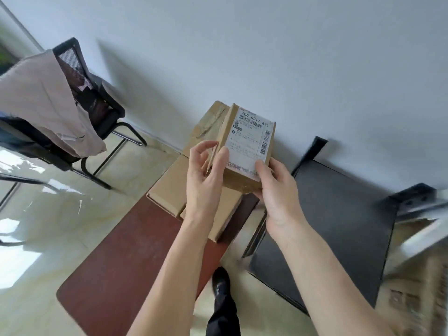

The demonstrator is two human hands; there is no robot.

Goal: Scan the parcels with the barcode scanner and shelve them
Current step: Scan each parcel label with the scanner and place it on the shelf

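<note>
A small brown cardboard parcel (244,132) with a white shipping label and barcodes is held up in front of the wall, label facing me. My left hand (206,180) grips its left edge, thumb on the label. My right hand (276,190) holds its lower right corner from beneath. Below it, other brown parcels (169,185) lie on the far end of a reddish-brown table (116,267). No barcode scanner shows in this view.
A dark metal shelf (339,214) stands to the right of the table, with a blurred box (417,299) at the right edge. A black mesh chair (94,98) draped with beige cloth stands at the left. My shoe (220,284) is on the glossy floor.
</note>
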